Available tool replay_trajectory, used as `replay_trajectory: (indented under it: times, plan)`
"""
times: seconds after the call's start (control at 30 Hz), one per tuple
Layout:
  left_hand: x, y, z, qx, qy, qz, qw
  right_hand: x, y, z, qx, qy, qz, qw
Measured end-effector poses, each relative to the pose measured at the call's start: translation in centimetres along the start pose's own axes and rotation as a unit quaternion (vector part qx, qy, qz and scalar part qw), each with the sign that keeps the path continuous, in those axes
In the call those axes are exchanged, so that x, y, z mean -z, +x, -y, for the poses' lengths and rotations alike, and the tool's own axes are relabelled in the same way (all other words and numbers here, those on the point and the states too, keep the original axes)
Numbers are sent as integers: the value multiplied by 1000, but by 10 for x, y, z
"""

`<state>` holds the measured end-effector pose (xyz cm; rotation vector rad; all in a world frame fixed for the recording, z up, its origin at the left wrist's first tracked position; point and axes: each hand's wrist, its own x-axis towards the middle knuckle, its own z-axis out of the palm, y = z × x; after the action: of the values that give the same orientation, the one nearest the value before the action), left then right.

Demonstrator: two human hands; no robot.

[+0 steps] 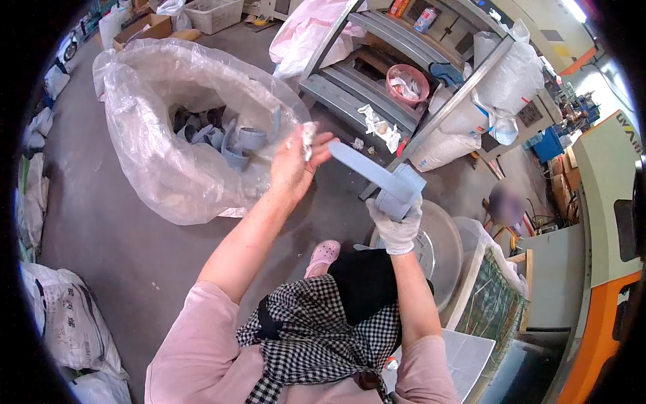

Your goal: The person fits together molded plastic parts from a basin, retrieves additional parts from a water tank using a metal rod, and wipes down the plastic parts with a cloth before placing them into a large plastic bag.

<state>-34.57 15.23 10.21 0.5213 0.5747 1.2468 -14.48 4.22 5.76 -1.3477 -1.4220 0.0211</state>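
Observation:
My right hand [397,227], in a white glove, grips a blue-grey plastic part [400,190] with a long flat handle that points up and left. My left hand [294,161] is bare and raised between the part and a large clear plastic bag. A crumpled white scrap [309,140] lies against its palm near the thumb, and its fingers are spread toward the handle's tip without clearly touching it. Several similar grey-blue parts [235,145] lie inside the open plastic bag [155,182] on the left.
Below my right hand stands a round tub [447,249]. A metal rack [343,101] ahead holds a pink basket [408,84]; white scraps [380,128] lie at its lower edge. White sacks [77,323] line the left side. An orange and cream machine [605,269] stands right.

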Motion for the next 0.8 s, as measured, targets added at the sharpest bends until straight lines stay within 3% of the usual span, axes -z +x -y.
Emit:
replay_trajectory:
  times: [0.1,0.17,0.2,0.27,0.37,0.43,0.53,0.73,0.8]
  plan:
    - [1,-8,-8,-19,-31,-23,999,5,3,3,4,-22,9,1000]
    - [-4,-18,1,-114,153,40,981,3,4,3,12,-11,33,999]
    - [-8,-23,6,-103,216,38,970,2,6,6,11,-10,35,999]
    - [0,-18,9,-65,163,33,984,0,9,11,113,-74,27,991]
    - [38,-2,22,-26,88,-12,996,-12,11,20,169,-72,61,981]
    - [53,-4,17,-40,24,-119,992,-29,9,27,183,-81,59,978]
    - [75,-11,1,-32,23,-125,991,-49,6,19,254,-39,134,957]
    - [90,-10,-19,59,-26,-172,983,-65,14,42,96,34,149,984]
    - [97,-12,-24,45,-30,-170,984,-69,15,43,60,58,133,988]
